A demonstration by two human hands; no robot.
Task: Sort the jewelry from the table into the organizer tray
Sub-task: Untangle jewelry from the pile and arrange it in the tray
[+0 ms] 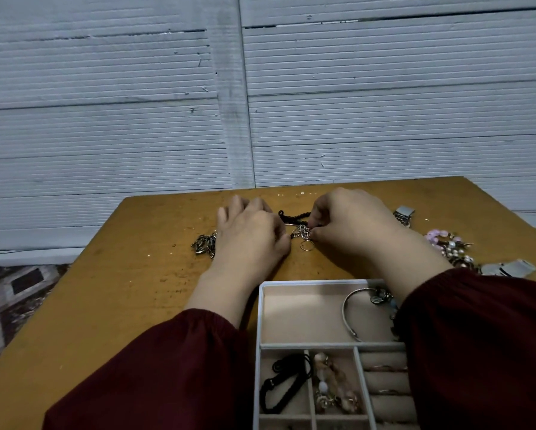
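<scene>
A small tangle of silver rings and chain lies on the wooden table between my hands. My left hand pinches its left end; my right hand pinches its right end. A dark beaded bracelet lies just behind the tangle. The organizer tray sits at the near edge. Its large compartment holds a silver bangle. Lower compartments hold a black cord, a beige beaded piece and rings in the ring rolls.
A dark metal chain pile lies left of my left hand. A pink and pearl bead cluster and silver clips lie at the right. A grey ribbed wall stands behind the table. Patterned floor shows at the left.
</scene>
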